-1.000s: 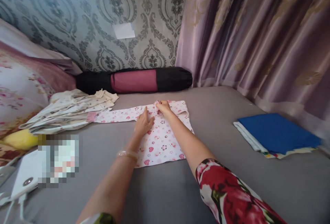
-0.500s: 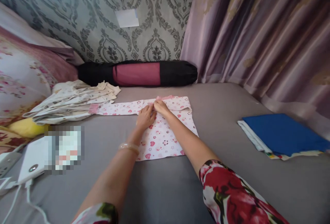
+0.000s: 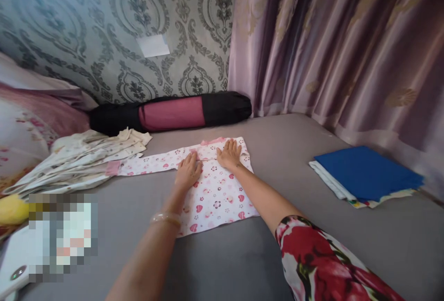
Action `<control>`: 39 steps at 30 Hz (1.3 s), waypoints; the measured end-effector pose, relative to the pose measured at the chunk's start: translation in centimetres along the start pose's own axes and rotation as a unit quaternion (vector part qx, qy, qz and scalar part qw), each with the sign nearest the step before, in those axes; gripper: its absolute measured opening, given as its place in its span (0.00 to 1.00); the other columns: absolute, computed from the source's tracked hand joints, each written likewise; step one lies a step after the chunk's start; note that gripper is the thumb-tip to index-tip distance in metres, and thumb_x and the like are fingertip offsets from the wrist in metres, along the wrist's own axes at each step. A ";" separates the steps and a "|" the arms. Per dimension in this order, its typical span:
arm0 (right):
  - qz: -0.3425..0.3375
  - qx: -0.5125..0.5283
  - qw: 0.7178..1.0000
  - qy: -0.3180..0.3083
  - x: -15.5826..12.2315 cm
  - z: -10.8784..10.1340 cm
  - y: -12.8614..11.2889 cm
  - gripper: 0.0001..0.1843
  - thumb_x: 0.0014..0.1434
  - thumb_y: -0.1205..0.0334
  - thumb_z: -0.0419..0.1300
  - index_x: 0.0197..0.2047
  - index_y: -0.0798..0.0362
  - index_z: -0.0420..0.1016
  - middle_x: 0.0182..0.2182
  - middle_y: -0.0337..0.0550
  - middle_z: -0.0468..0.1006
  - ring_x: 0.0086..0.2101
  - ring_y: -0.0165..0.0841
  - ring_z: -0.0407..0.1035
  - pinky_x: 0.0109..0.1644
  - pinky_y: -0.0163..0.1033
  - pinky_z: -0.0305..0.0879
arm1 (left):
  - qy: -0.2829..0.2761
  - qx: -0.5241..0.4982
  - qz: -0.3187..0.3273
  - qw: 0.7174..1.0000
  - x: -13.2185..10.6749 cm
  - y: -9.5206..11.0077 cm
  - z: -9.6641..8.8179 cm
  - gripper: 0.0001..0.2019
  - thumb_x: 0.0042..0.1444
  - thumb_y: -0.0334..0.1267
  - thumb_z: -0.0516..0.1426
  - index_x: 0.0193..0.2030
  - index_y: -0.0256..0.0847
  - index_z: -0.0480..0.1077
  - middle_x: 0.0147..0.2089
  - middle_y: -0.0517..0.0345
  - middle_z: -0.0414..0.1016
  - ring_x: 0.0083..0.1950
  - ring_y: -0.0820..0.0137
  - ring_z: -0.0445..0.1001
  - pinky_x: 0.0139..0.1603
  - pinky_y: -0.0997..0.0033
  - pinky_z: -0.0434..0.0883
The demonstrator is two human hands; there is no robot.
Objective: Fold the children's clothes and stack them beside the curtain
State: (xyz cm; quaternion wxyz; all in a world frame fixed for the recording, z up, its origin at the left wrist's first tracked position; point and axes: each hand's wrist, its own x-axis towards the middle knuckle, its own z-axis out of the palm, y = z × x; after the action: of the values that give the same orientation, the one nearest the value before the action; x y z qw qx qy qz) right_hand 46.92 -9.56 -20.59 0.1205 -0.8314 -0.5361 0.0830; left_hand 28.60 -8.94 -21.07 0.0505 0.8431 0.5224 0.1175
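Observation:
A white long-sleeved child's shirt [image 3: 218,194] with pink hearts and flowers lies spread on the grey bed sheet. One sleeve reaches out to the left and ends in a pink cuff; the other lies folded across the upper body. My left hand [image 3: 188,171] rests flat on the shirt's left side by a pink cuff, fingers stretched, a pale bangle on the wrist. Higher and to the right, my right hand [image 3: 229,154] presses flat on the folded sleeve near the pink collar, its fingers spread.
Crumpled cream clothes [image 3: 79,157] lie at the left, touching the sleeve's cuff. A black and maroon roll bag [image 3: 173,113] lies along the wall. Folded blue cloth [image 3: 367,174] tops a small pile at the right. A white device [image 3: 24,254] sits at the lower left, partly pixelated.
My right hand has moved right along the folded sleeve and its fingers have spread out from a pinch. My left hand stays on the shirt. The view has turned a little to the right.

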 end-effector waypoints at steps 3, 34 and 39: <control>0.007 0.006 1.000 -0.028 0.2 -0.8 0.0 0.39 0.67 0.48 0.35 0.71 0.70 0.40 0.70 0.58 0.37 0.68 0.48 0.31 0.68 0.57 0.28 | -0.005 0.012 -0.005 1.000 0.0 0.2 -0.1 0.29 0.66 0.44 0.42 0.69 0.31 0.50 0.70 0.41 0.56 0.71 0.60 0.52 0.69 0.57 0.51; -0.092 -0.079 0.991 -0.059 2.8 -2.6 7.2 0.38 0.67 0.49 0.35 0.70 0.69 0.42 0.70 0.58 0.43 0.68 0.44 0.38 0.69 0.49 0.36 | -0.030 0.041 -0.030 0.998 0.4 0.2 0.4 0.33 0.66 0.50 0.35 0.71 0.30 0.48 0.72 0.43 0.51 0.73 0.60 0.45 0.71 0.57 0.47; -0.133 -0.038 0.990 -0.024 3.9 -2.9 7.0 0.34 0.67 0.53 0.40 0.68 0.66 0.51 0.68 0.59 0.50 0.67 0.44 0.44 0.69 0.47 0.39 | -0.032 0.034 -0.029 0.998 0.4 0.2 0.5 0.34 0.66 0.51 0.35 0.71 0.30 0.47 0.72 0.43 0.50 0.73 0.60 0.45 0.71 0.56 0.47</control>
State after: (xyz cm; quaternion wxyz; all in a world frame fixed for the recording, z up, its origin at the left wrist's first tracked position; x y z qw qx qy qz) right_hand 55.40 -9.08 -19.88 0.0859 -0.7543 -0.6475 0.0661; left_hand 29.07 -8.60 -21.40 0.0416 0.8324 0.5481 0.0711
